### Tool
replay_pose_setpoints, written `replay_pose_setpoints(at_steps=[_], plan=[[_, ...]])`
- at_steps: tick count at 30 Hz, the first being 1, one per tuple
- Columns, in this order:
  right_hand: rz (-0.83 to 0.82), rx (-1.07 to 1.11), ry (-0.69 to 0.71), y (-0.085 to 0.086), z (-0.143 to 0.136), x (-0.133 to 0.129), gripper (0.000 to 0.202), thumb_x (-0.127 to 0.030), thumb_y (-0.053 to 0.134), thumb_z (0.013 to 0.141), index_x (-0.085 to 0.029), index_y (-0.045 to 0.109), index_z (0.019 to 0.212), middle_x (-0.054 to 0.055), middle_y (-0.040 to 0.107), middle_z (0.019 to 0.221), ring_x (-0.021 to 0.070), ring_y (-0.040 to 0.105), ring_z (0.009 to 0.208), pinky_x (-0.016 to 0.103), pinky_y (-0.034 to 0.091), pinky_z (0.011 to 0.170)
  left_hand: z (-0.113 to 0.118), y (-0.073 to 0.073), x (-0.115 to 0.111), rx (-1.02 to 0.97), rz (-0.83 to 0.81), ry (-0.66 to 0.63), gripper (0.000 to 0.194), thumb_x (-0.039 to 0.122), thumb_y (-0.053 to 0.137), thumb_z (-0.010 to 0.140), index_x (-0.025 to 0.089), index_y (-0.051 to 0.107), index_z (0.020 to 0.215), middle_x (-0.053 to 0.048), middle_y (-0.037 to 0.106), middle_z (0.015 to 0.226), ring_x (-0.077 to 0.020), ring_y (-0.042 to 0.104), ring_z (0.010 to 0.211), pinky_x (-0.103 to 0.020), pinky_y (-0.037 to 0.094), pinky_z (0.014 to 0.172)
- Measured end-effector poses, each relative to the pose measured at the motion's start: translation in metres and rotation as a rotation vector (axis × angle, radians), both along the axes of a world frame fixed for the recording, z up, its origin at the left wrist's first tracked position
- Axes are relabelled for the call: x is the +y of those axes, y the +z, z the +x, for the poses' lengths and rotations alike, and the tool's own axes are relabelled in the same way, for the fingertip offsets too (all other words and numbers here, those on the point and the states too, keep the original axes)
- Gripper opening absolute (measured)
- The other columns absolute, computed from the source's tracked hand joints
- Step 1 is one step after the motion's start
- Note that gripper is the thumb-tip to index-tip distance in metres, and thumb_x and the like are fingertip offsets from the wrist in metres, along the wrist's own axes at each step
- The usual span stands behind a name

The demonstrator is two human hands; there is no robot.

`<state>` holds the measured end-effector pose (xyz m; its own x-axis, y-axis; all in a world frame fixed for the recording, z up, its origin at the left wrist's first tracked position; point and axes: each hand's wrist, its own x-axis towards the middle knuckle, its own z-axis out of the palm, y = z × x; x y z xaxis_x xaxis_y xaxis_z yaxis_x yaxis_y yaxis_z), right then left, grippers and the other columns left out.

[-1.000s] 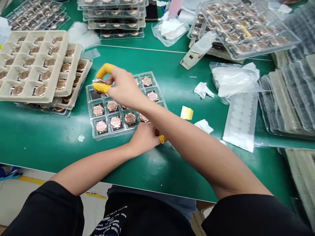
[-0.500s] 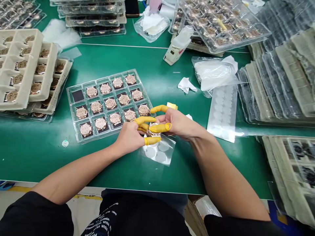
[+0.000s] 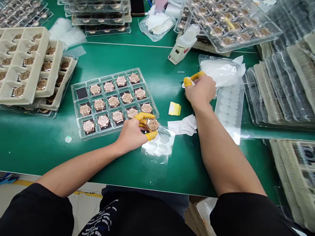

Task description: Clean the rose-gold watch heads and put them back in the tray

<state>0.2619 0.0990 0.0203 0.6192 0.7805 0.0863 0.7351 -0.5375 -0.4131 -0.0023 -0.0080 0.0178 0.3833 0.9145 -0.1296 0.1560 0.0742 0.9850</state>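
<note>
In the head view, the left hand point(image 3: 131, 136) grips a rose-gold watch case point(image 3: 152, 125) at its edge between yellow-sleeved fingers and thumb, its marked back up. The case is off the near right corner of the clear tray point(image 3: 104, 132), above the disc sheet point(image 3: 162, 139) on the table point(image 3: 135, 170). Farther right, the right hand point(image 3: 201, 90) pinches a small white tissue point(image 3: 183, 85). The yellow-and-white block point(image 3: 174, 108) and a larger white tissue point(image 3: 185, 126) lie between the hands. The edge grip suits the case: keep it light but firm, the back level, bare skin off the metal. The tissue is best pinched by one corner, lifted clear of the plastic bag point(image 3: 219, 68) just beside.
</note>
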Motion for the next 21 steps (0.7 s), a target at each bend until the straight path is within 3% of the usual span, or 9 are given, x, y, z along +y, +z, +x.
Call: replay_pose_setpoints(at_steps=[2,5,9,11,15,21], plan=[[0.098,0.133,0.179,0.006,-0.008,-0.017,0.018,-0.029,0.070,0.088,-0.019,0.075,0.103,0.010,0.071,0.099,0.0261,0.068,0.090,0.045,0.052,0.085,0.000,0.001,0.000,-0.017,-0.017,-0.003,0.052,0.017,0.084,0.068,0.019,0.070,0.118,-0.002,0.079,0.090,-0.0124,0.074,0.077,-0.028,0.066,0.079],[0.265,0.337,0.555,0.018,-0.030,-0.067,0.018,-0.034,0.078,0.083,-0.024,0.076,0.098,0.004,0.069,0.085,0.0171,0.058,0.068,0.035,0.049,0.066,0.000,0.001,0.000,-0.028,-0.038,-0.005,0.054,0.021,0.087,0.068,0.019,0.071,0.119,-0.003,0.079,0.092,-0.0130,0.074,0.078,-0.029,0.066,0.079],[0.453,0.390,0.952,0.023,-0.063,-0.126,0.003,-0.029,0.075,0.086,-0.027,0.075,0.085,0.002,0.068,0.079,0.0137,0.058,0.062,0.030,0.045,0.054,0.000,-0.003,-0.001,-0.045,-0.028,-0.030,0.054,0.019,0.085,0.069,0.019,0.071,0.121,-0.004,0.080,0.098,-0.0141,0.077,0.083,-0.028,0.066,0.083],[0.496,0.323,0.981,0.021,-0.073,-0.138,0.007,-0.025,0.070,0.089,-0.028,0.077,0.089,0.003,0.068,0.080,0.0143,0.061,0.065,0.030,0.047,0.055,-0.001,-0.005,-0.001,-0.040,-0.010,-0.055,0.054,0.017,0.083,0.069,0.019,0.072,0.122,-0.004,0.080,0.100,-0.0145,0.077,0.086,-0.027,0.066,0.084],[0.450,0.226,0.855,0.016,-0.074,-0.137,0.007,-0.027,0.071,0.089,-0.029,0.078,0.090,0.004,0.068,0.080,0.0177,0.062,0.067,0.035,0.051,0.058,-0.001,-0.006,0.000,-0.013,0.004,-0.055,0.052,0.019,0.084,0.071,0.019,0.073,0.122,-0.004,0.079,0.099,-0.0143,0.076,0.083,-0.028,0.066,0.082],[0.473,0.288,0.924,0.012,-0.072,-0.133,0.008,-0.030,0.070,0.092,-0.027,0.077,0.092,0.003,0.066,0.079,0.0159,0.061,0.066,0.032,0.049,0.057,0.000,-0.004,0.000,-0.020,-0.007,-0.073,0.052,0.020,0.085,0.071,0.018,0.072,0.121,-0.004,0.079,0.098,-0.0143,0.076,0.083,-0.027,0.066,0.081]])
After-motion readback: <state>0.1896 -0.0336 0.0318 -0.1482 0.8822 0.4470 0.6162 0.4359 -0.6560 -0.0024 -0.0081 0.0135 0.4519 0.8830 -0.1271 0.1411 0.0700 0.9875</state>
